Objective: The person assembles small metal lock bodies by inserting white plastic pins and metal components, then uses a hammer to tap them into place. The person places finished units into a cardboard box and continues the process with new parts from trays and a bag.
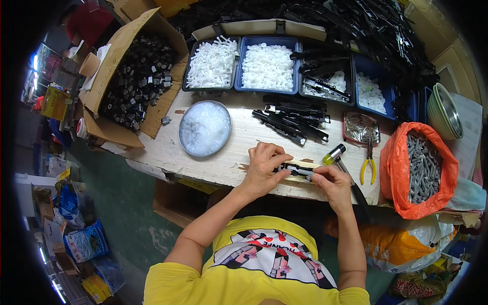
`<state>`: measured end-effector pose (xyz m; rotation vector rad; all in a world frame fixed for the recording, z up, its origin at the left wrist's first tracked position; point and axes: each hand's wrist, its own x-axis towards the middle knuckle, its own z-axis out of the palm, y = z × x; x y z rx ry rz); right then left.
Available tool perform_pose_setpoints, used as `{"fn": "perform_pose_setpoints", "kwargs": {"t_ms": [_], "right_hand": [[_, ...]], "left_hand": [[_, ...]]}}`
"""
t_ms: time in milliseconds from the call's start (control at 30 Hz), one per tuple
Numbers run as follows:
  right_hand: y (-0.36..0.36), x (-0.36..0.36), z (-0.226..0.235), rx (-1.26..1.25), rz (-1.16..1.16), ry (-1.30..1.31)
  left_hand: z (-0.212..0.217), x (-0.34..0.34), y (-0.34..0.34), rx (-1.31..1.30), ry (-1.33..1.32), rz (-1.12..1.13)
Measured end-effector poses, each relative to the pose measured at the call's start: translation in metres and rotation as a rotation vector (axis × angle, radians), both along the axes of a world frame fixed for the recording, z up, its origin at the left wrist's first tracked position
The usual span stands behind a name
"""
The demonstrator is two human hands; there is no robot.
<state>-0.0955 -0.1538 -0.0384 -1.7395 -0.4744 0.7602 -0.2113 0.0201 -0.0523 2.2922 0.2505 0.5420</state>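
At the front edge of the workbench I hold a long, narrow black-and-grey plastic part between both hands. My left hand has its fingers closed on the left end, and my right hand pinches the right end. Under the part lies a pale yellowish strip. Just right of it rests a hammer with a silver-and-yellow head, its black handle pointing toward me. Beyond my hands lies a pile of similar black parts. Left of that stands a round dish holding a whitish, glossy paste.
Along the back stand blue bins with white pegs, white caps and black parts. A carton of small black pieces leans at left. To the right are yellow-handled pliers, a tray of metal pins and an orange bag of grey pieces.
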Motion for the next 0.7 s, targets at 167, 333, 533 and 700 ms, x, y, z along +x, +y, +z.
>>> {"fn": "perform_pose_setpoints", "kwargs": {"t_ms": [167,333,533,700], "right_hand": [[0.0010,0.0025,-0.0014,-0.043,0.008,-0.071],[0.0039,0.0058,-0.0006,-0.082,0.028,-0.092],[0.0043,0.0049,-0.0015,-0.027,0.034,-0.059],[0.0065,0.0054,0.0003,-0.060,0.025,-0.001]], "left_hand": [[-0.0006,-0.0008,-0.0006,0.016,-0.016,-0.005],[-0.0016,-0.0012,-0.0010,0.038,-0.044,-0.015],[-0.0002,-0.0005,-0.0024,0.015,-0.043,0.007],[-0.0015,-0.0017,-0.0017,0.034,-0.058,-0.006]]}}
